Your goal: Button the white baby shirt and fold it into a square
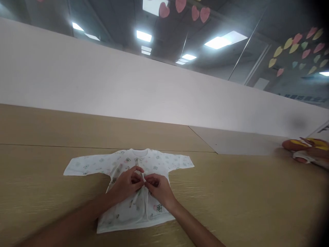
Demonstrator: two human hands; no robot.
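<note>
A white baby shirt point(154, 164) with a small printed pattern lies spread on the wooden-looking table, its neckline away from me and both sleeves stretched out sideways. Its front opening runs down the middle. My left hand point(128, 183) is closed in a pinch on the cloth edge at mid-chest. Right beside it, my right hand point(159, 188) pinches the other edge of the opening, the fingertips of both hands nearly touching. Whatever small fastener may sit between the fingers is hidden. Below the hands, the two front edges hang slightly apart toward the hem.
The tabletop point(236, 192) has a seam and a pale grey panel point(231, 140) at the back. A low white partition point(115, 85) rises behind it, topped by glass with heart-shaped paper notes point(205, 14). At the far right lies an orange, yellow and white object point(305, 147), kind unclear.
</note>
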